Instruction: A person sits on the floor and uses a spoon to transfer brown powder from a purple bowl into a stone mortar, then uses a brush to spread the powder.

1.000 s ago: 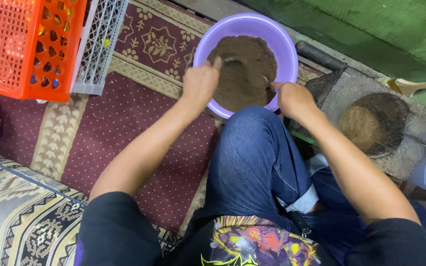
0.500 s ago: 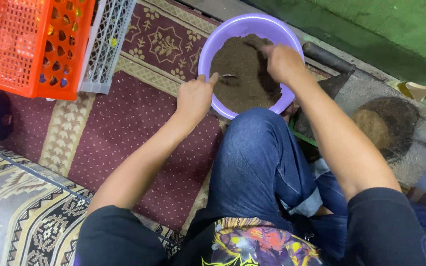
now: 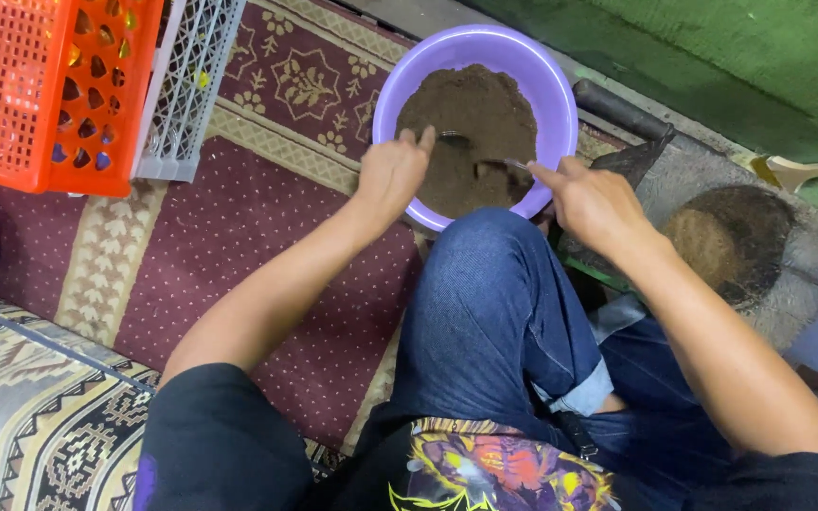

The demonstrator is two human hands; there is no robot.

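Purple basin [image 3: 560,85] of brown soil [image 3: 471,132] sits on the floor straight ahead of the person, just past the raised knee in blue jeans [image 3: 485,312], partly over the edge of the red patterned rug [image 3: 267,246].

Left hand [image 3: 392,175] rests on the near-left rim, fingers loosely curled over it, thumb tip up at the soil; nothing gripped besides the rim.

Right hand [image 3: 596,201] is at the near-right rim, fingers pinched on a thin metal tool [image 3: 499,166] w/ its long axis running left into the soil.

Both hands abt equally near; basin lies between them, slightly fwd. Orange crate [image 3: 49,85] is well apart, far left.
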